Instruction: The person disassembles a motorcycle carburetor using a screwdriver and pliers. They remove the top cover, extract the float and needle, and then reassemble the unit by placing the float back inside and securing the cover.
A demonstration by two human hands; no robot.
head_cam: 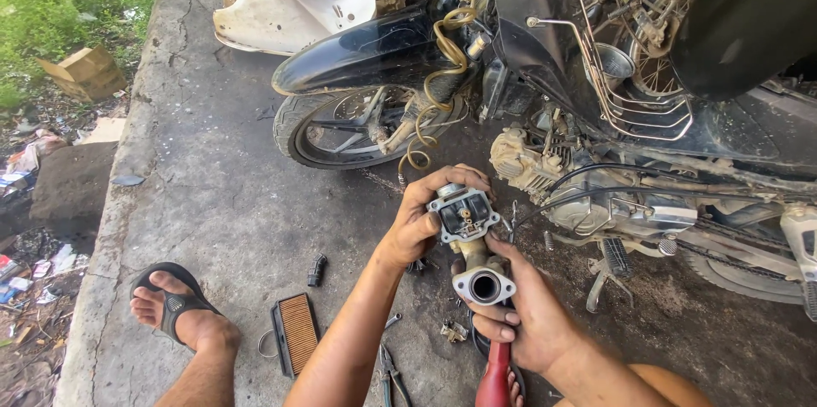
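I hold the carburetor (466, 241) up between my knees, near the motorcycle's engine (545, 173), and judge it best kept level so nothing drops from its open top. My left hand (423, 218) clasps the upper body from the left; my right hand (529, 313) cups the round flange below while clenching a red-handled tool (494, 380).

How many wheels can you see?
2 for sure. The front wheel stands on the concrete under the dark fender. A spoked wheel shows behind the wire rack, top right. Others may be hidden.
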